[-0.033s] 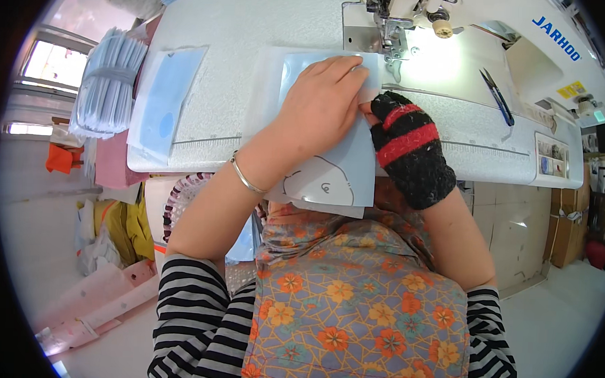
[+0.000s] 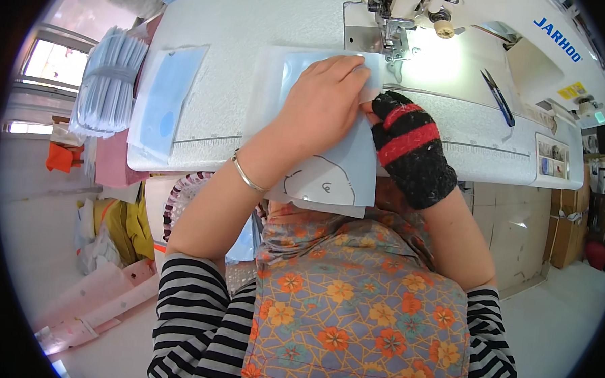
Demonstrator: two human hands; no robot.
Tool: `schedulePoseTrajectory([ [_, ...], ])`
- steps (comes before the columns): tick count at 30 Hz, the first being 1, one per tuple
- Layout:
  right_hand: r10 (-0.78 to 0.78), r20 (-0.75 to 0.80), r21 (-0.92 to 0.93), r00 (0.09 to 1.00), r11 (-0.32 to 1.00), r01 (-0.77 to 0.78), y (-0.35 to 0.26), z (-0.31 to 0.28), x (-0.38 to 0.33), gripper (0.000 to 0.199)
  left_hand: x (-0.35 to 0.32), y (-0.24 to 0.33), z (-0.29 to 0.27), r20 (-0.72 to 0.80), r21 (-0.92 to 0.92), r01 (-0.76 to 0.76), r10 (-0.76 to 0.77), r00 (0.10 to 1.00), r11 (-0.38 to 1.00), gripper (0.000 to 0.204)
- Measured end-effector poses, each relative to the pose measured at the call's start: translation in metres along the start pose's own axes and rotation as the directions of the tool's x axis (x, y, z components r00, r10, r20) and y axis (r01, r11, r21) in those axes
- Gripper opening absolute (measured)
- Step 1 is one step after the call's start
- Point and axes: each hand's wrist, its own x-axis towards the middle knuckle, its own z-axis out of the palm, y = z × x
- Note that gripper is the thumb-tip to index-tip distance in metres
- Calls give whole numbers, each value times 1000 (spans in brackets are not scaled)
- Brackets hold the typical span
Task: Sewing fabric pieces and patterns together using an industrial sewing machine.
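A light-blue printed sheet [image 2: 361, 164] with a white cartoon shape lies over a whitish, see-through layer [image 2: 261, 92], its lower end hanging past the table's front edge. My bare left hand [image 2: 327, 99] rests flat on top, fingers stretched toward the sheet's far right corner. At the right edge my right hand [image 2: 413, 150], in a black and red fingerless glove, pinches the sheet between thumb and fingertips; the glove partly hides the grip. Just beyond that corner is the presser foot [image 2: 395, 56] of a white sewing machine [image 2: 506, 19].
Left on the table [image 2: 218, 111] lies another blue sheet [image 2: 166, 102]. A banded bundle of pale sheets [image 2: 109, 82] stands beyond the left edge. Black thread snips [image 2: 499, 99] lie to the right, near a small tray [image 2: 552, 158]. A ruler strip [image 2: 480, 147] runs along the front.
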Motion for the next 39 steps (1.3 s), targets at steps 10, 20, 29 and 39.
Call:
schedulePoseTrajectory([
  [10, -68, -67, -38, 995, 997, 66, 2, 2, 2, 12, -4, -4, 9, 14, 40, -38, 38, 999, 998, 22],
  [20, -55, -99, 5, 994, 998, 56, 7, 7, 2, 9, 1, -24, 5, 41, -304, 66, -57, 998, 950, 10],
  [29, -216, -58, -350, 975, 919, 183, 52, -22, 16, 25, 5, -7, 23, -36, 114, -82, 87, 996, 990, 31],
  [39, -133, 79, -561, 988, 813, 154, 79, -29, 39, 33, 31, -10, 43, -32, 107, -5, 9, 999, 994, 34],
])
